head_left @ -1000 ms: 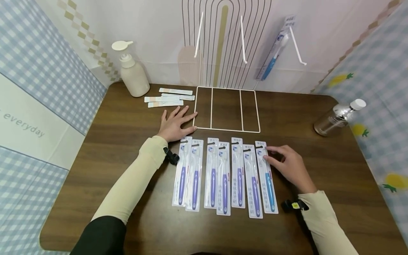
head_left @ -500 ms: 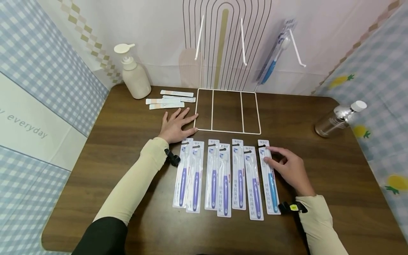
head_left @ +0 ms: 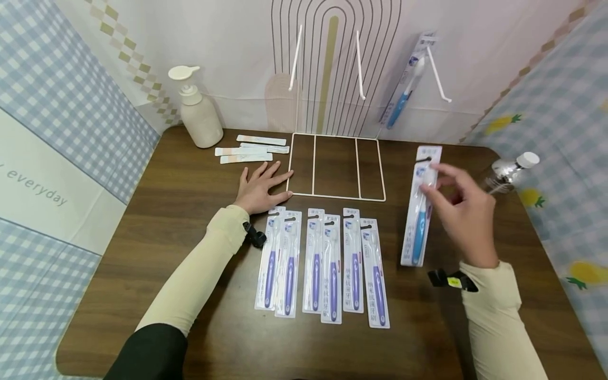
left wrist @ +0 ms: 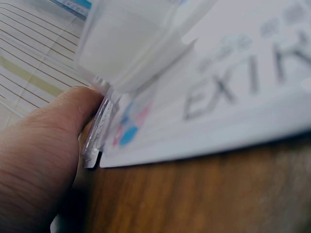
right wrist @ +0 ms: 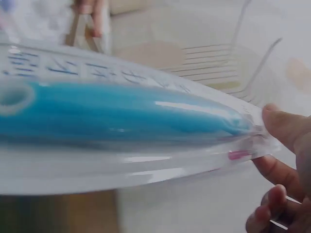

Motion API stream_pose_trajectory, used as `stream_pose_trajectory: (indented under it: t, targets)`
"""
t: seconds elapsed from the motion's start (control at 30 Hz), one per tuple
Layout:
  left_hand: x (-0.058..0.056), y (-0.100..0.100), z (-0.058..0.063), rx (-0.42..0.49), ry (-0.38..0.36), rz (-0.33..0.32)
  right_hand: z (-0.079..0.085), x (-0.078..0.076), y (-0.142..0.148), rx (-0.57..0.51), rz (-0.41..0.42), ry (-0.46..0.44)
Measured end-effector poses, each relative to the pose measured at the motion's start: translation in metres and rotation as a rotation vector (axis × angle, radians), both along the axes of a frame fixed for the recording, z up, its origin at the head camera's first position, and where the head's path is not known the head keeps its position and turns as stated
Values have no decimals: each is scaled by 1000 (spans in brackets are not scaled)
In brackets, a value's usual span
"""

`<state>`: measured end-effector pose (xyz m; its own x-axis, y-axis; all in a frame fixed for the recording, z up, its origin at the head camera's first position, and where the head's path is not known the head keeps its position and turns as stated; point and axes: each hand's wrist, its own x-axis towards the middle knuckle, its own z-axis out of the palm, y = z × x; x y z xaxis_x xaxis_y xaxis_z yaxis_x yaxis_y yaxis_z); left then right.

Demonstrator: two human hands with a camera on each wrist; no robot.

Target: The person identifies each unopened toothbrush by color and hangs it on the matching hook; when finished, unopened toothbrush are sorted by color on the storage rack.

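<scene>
Head view shows one blue toothbrush pack over the table's right side, pinched near its top between thumb and fingers of the right hand. Six purple toothbrush packs lie beside it, Chinese characters printed down them. Left hand lies fingers spread, holding nothing, touching the wire rack. Three hooks jut out; a second blue pack hangs at the rightmost. Four sachets, one pump bottle and one white-capped bottle stand or lie around. Wall panel reads "everyday"; left wrist view shows blurred letters beginning "EX" on packaging.
</scene>
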<state>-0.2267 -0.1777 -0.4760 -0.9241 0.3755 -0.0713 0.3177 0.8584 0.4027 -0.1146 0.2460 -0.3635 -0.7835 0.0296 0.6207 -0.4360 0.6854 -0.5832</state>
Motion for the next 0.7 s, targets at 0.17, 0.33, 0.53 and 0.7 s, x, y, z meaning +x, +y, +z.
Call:
stream_pose_trajectory:
  t: [0.17,0.33,0.53,0.7]
  targets:
    - [-1,-2,0,1,0,-1,48,-9,-16,-71,-38,120]
    - [-1,-3,0,7,-1,1,67,-26,-21,-106,-40,156]
    - [-1,-2,-2,-1,3,2,61,-50,-19,-102,-54,158]
    - [2,0,-1,2,2,-3,54,-64,-24,-117,-53,180]
